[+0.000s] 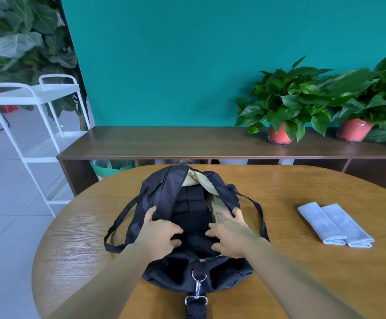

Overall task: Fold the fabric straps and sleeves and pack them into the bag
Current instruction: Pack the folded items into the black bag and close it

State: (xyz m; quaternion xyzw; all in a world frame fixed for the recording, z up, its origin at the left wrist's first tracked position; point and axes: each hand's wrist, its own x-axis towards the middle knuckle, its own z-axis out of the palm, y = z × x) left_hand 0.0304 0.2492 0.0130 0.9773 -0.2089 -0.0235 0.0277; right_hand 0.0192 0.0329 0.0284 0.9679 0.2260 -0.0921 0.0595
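**Both hands in the bag, two pale sleeves not yet packed**

The black bag lies open in the middle of the round counter. Inside it, dark folded pieces sit in rows toward the far end.

Both hands are in the bag's mouth at the near end. The left hand has one finger up along the bag's edge and the others bent down onto dark cloth. The right hand has its fingers spread wider, with the tips bent down too. Black on black hides the fingertips, so I cannot tell if either grip is pinching cloth or just pushing it down.

Two pale folded sleeves lie side by side, touching, on the counter well to the right of the bag. They look like the next things to go in.

They should be light and floppy. A fold may fall open if lifted by one corner. It seems best to take each one near its middle, pinching all the layers. The bag is soft too and its sides may sag shut, so one hand may need to hold the edge open.
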